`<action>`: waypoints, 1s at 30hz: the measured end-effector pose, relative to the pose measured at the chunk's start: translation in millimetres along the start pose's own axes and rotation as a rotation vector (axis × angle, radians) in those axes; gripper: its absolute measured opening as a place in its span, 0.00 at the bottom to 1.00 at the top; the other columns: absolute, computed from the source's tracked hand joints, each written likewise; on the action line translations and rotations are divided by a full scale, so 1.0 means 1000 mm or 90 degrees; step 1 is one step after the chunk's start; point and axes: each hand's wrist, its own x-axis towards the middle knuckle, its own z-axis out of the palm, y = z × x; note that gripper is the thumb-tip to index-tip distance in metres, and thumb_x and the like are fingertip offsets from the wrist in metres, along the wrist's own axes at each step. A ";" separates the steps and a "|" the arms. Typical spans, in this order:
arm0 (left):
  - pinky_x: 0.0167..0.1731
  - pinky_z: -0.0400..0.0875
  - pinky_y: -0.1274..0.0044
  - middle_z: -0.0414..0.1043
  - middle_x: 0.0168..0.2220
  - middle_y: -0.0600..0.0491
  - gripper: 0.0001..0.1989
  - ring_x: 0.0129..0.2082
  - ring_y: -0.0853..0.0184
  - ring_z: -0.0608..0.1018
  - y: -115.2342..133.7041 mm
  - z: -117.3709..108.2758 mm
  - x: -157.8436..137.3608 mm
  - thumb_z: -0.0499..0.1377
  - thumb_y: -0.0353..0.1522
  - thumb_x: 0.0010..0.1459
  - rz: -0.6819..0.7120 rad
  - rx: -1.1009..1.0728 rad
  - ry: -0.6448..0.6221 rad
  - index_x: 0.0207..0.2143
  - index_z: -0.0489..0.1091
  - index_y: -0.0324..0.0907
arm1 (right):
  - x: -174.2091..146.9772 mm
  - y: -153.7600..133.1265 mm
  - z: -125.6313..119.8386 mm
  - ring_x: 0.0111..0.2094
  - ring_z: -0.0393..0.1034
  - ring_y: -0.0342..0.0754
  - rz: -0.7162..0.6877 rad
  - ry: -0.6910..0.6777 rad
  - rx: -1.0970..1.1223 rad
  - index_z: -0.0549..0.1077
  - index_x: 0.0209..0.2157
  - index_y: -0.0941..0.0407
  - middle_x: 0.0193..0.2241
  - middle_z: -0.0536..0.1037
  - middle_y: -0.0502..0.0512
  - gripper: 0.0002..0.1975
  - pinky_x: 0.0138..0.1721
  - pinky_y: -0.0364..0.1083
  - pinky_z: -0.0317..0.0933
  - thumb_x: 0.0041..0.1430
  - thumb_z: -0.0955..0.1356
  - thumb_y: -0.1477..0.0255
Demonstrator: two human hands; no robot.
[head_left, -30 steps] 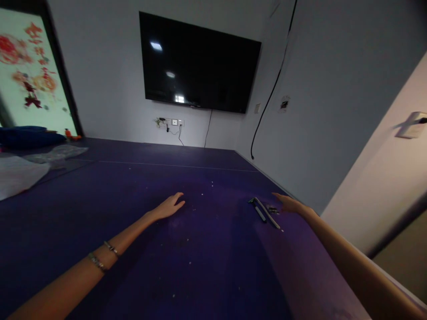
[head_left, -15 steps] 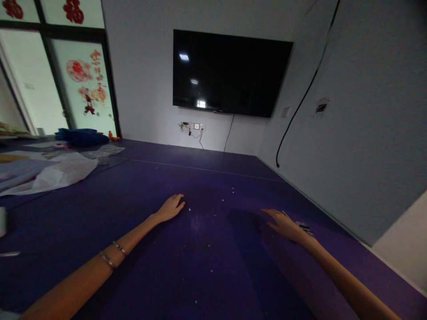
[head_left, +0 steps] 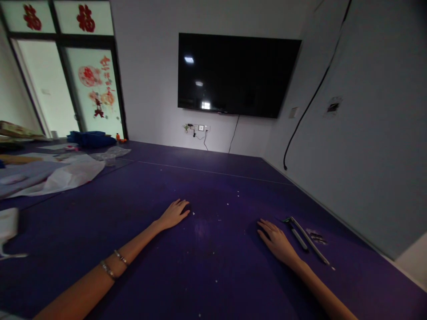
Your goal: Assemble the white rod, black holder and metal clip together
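Observation:
My left hand point(head_left: 174, 214) lies palm down on the purple tabletop point(head_left: 207, 289), its fingers stretched out and holding nothing. A tiny white scrap point(head_left: 193, 214) sits just off its fingertips. Farther right, my right hand point(head_left: 276, 242) rests palm down too, fingers extended and empty. Beside it lie a slim dark-handled tool point(head_left: 299, 238) and a long, slightly bent grey tool point(head_left: 310, 240); they meet or overlap at their far ends, and I cannot tell their exact kind. A dark, patterned patch point(head_left: 316, 236) shows on the surface just right of them.
Crumpled white sheeting point(head_left: 71, 175) and clear plastic point(head_left: 111, 153) spread across the left side, with a dark blue cloth bundle point(head_left: 91, 138) behind. A white object with a cord point(head_left: 8, 226) is at the left edge. A black cable point(head_left: 313, 82) hangs along the right wall.
My right hand has come down and nearer to me, uncovering the slim tools beside it. The left hand has barely moved. The whole view has shifted slightly left.

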 end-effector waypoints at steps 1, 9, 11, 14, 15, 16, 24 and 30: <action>0.57 0.51 0.64 0.60 0.58 0.43 0.26 0.60 0.55 0.57 -0.001 0.001 0.000 0.45 0.44 0.60 0.000 0.003 -0.001 0.54 0.61 0.38 | 0.000 0.000 0.000 0.58 0.54 0.55 0.001 0.002 0.004 0.66 0.54 0.56 0.56 0.63 0.59 0.25 0.56 0.56 0.51 0.60 0.55 0.59; 0.57 0.51 0.64 0.60 0.57 0.46 0.24 0.60 0.58 0.57 -0.007 0.004 -0.001 0.45 0.44 0.60 0.006 -0.013 0.008 0.52 0.65 0.42 | 0.000 0.001 0.002 0.58 0.54 0.55 -0.007 0.009 0.017 0.66 0.54 0.57 0.57 0.63 0.58 0.24 0.57 0.55 0.51 0.60 0.56 0.61; 0.57 0.51 0.64 0.60 0.57 0.46 0.24 0.60 0.58 0.57 -0.006 0.003 -0.002 0.45 0.44 0.60 0.004 -0.008 0.007 0.52 0.65 0.41 | 0.000 0.000 0.002 0.58 0.54 0.55 -0.004 0.010 0.019 0.66 0.54 0.58 0.56 0.63 0.59 0.25 0.56 0.56 0.51 0.60 0.56 0.61; 0.58 0.51 0.66 0.60 0.57 0.46 0.24 0.60 0.59 0.57 -0.004 0.001 -0.002 0.44 0.43 0.60 0.008 0.011 -0.002 0.53 0.64 0.41 | -0.001 -0.001 0.001 0.58 0.54 0.56 -0.004 0.016 0.028 0.67 0.53 0.58 0.56 0.64 0.60 0.25 0.56 0.56 0.51 0.60 0.56 0.61; 0.58 0.50 0.66 0.60 0.57 0.46 0.24 0.60 0.59 0.57 -0.003 0.000 -0.002 0.44 0.42 0.61 0.011 0.017 -0.004 0.53 0.64 0.41 | -0.001 -0.002 0.000 0.58 0.55 0.56 -0.005 0.018 0.030 0.67 0.53 0.58 0.56 0.64 0.60 0.24 0.57 0.56 0.51 0.60 0.57 0.61; 0.58 0.50 0.67 0.60 0.57 0.46 0.24 0.60 0.59 0.57 -0.003 0.000 -0.002 0.44 0.42 0.61 0.013 0.021 -0.005 0.53 0.65 0.41 | -0.001 -0.002 0.000 0.58 0.55 0.55 -0.007 0.018 0.031 0.67 0.53 0.58 0.56 0.64 0.60 0.24 0.57 0.55 0.51 0.60 0.57 0.61; 0.58 0.50 0.66 0.60 0.58 0.46 0.23 0.60 0.59 0.57 -0.004 0.000 -0.002 0.44 0.41 0.61 0.011 0.011 -0.002 0.53 0.64 0.41 | -0.001 0.000 0.002 0.58 0.54 0.55 -0.005 0.012 0.026 0.66 0.54 0.58 0.56 0.63 0.59 0.24 0.56 0.56 0.51 0.60 0.57 0.62; 0.58 0.50 0.65 0.60 0.58 0.47 0.22 0.60 0.59 0.57 -0.006 0.002 -0.002 0.45 0.41 0.60 0.008 0.004 0.001 0.52 0.64 0.42 | -0.002 -0.001 0.000 0.58 0.54 0.55 -0.004 0.011 0.028 0.67 0.53 0.57 0.56 0.64 0.59 0.24 0.56 0.56 0.51 0.60 0.57 0.62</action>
